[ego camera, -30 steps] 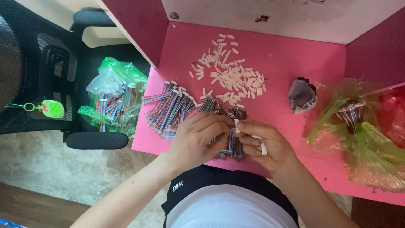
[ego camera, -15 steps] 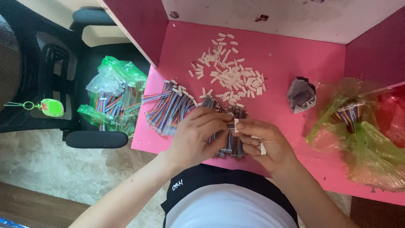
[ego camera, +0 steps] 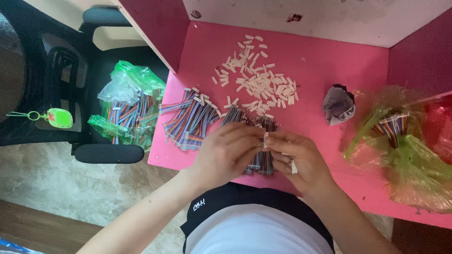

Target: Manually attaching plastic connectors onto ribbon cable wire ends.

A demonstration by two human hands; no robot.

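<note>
My left hand (ego camera: 226, 153) and my right hand (ego camera: 301, 157) meet over the front of the pink table (ego camera: 329, 70), fingertips together on a small white connector (ego camera: 266, 139) and a piece of rainbow ribbon cable. My right hand also keeps another white connector (ego camera: 293, 166) tucked under its fingers. Just beneath the hands lies a dark bundle of ribbon cables (ego camera: 261, 160). A fanned pile of rainbow ribbon cables with white ends (ego camera: 188, 122) lies left of my left hand. Several loose white connectors (ego camera: 256, 80) are scattered farther back.
A crumpled grey wrapper (ego camera: 339, 104) lies to the right. Green and red plastic bags with cables (ego camera: 400, 141) fill the right side. A black chair (ego camera: 56, 94) at left carries green bags of ribbon cables (ego camera: 127, 108). A green keyring tag (ego camera: 59, 117) hangs on it.
Both hands stay in the same spot; only the fingers shift slightly around the connector and cable.
</note>
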